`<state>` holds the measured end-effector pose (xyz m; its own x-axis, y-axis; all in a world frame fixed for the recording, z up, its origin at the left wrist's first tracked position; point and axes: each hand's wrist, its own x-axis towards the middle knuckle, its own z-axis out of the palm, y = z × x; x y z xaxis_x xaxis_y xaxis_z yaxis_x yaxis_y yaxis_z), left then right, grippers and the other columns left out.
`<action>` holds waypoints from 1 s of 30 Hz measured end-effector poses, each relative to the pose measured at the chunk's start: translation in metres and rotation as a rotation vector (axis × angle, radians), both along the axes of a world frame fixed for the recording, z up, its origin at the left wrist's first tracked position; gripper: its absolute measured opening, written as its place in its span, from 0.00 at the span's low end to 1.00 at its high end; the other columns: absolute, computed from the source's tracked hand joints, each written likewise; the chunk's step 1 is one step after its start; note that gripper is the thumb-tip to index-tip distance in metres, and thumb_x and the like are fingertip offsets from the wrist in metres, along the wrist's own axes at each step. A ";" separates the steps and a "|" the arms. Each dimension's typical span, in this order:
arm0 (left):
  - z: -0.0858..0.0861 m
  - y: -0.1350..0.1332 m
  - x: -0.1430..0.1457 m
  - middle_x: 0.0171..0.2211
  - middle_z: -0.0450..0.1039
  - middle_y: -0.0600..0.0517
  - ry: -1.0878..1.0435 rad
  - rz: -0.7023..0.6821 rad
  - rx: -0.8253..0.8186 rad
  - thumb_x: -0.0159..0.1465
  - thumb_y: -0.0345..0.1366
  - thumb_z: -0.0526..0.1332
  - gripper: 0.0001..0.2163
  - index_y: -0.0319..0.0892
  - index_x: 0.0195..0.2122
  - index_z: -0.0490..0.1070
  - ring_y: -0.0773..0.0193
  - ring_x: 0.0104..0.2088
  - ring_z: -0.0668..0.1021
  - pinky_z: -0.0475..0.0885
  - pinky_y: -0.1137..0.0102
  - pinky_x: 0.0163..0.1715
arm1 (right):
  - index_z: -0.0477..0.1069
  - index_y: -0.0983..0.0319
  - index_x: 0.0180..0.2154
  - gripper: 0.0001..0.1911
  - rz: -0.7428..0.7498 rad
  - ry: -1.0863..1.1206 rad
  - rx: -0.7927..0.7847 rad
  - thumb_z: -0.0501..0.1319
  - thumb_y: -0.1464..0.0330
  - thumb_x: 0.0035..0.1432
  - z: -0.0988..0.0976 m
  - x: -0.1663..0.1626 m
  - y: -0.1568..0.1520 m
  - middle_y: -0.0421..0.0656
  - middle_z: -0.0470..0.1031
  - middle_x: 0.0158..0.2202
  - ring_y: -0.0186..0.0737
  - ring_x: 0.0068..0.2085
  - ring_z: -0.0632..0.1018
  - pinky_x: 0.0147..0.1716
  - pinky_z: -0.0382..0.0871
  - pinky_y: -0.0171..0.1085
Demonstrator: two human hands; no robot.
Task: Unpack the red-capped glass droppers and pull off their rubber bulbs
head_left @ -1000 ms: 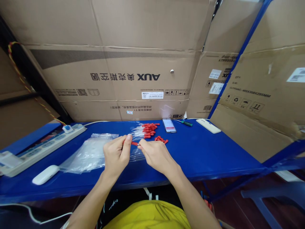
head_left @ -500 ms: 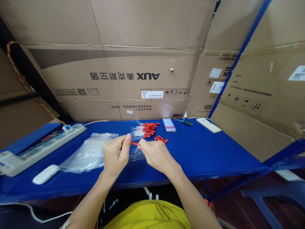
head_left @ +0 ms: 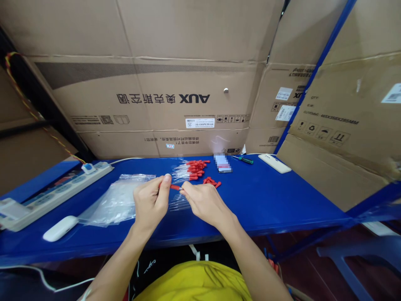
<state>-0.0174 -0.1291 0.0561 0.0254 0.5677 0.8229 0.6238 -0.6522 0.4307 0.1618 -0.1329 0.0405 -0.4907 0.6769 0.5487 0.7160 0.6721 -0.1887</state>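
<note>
Large brown cardboard boxes (head_left: 188, 75) close off the far side of a blue tabletop (head_left: 266, 196). Near its front edge, at the middle, the left hand (head_left: 152, 203) and right hand (head_left: 205, 203) meet. Each is curled shut in a fingertip pinch on one end of a thin red-sleeved metal piece (head_left: 174, 187), held just above the table. A pile of loose red pieces (head_left: 196, 168) lies just beyond, and clear plastic bags (head_left: 117, 202) spread to the left.

— What is laid at the left end of the desk (head_left: 266, 200)?
— A power strip (head_left: 56, 194); bags (head_left: 119, 202) are piled to its right.
— And farther right?
— A heap of pins (head_left: 196, 168), then a phone (head_left: 223, 164) and a screwdriver (head_left: 242, 159), all before stacked boxes (head_left: 156, 96). One pin (head_left: 175, 187) is held between the left hand (head_left: 152, 205) and the right hand (head_left: 205, 202), before the heap.
</note>
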 end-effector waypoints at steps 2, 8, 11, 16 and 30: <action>0.000 0.000 0.000 0.17 0.51 0.58 -0.002 0.002 -0.009 0.74 0.36 0.56 0.23 0.42 0.20 0.57 0.71 0.19 0.55 0.52 0.68 0.23 | 0.67 0.59 0.40 0.13 0.004 0.004 -0.009 0.49 0.64 0.79 0.000 0.000 0.000 0.40 0.78 0.30 0.35 0.28 0.76 0.27 0.50 0.36; -0.002 0.000 0.000 0.17 0.50 0.57 -0.016 0.020 -0.050 0.74 0.38 0.55 0.23 0.42 0.20 0.55 0.71 0.20 0.55 0.52 0.68 0.23 | 0.67 0.59 0.40 0.14 0.010 0.026 -0.009 0.49 0.63 0.79 -0.004 0.000 0.002 0.40 0.78 0.30 0.35 0.28 0.76 0.28 0.50 0.36; -0.002 0.001 0.000 0.17 0.49 0.57 -0.015 0.024 -0.065 0.74 0.38 0.55 0.24 0.42 0.19 0.54 0.71 0.20 0.55 0.52 0.68 0.23 | 0.67 0.59 0.41 0.13 0.010 0.029 -0.011 0.49 0.63 0.79 -0.007 0.000 0.005 0.40 0.78 0.30 0.34 0.28 0.75 0.28 0.50 0.35; -0.003 0.001 0.001 0.18 0.49 0.57 -0.027 0.030 -0.075 0.74 0.39 0.55 0.24 0.42 0.19 0.55 0.70 0.20 0.55 0.51 0.67 0.23 | 0.67 0.59 0.41 0.13 0.020 0.034 -0.006 0.49 0.64 0.79 -0.009 0.000 0.006 0.40 0.79 0.30 0.35 0.29 0.77 0.28 0.51 0.36; -0.007 0.029 -0.013 0.20 0.58 0.59 0.181 -0.359 -0.533 0.73 0.48 0.53 0.21 0.42 0.25 0.61 0.70 0.23 0.61 0.56 0.73 0.26 | 0.70 0.61 0.44 0.12 -0.057 -0.056 -0.057 0.51 0.63 0.78 -0.017 0.008 0.018 0.45 0.83 0.39 0.39 0.36 0.81 0.32 0.58 0.35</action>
<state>-0.0301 -0.1000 0.0487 0.3998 0.8260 0.3974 0.5004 -0.5599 0.6604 0.1694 -0.1153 0.0236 -0.4793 0.7338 0.4815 0.7631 0.6195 -0.1844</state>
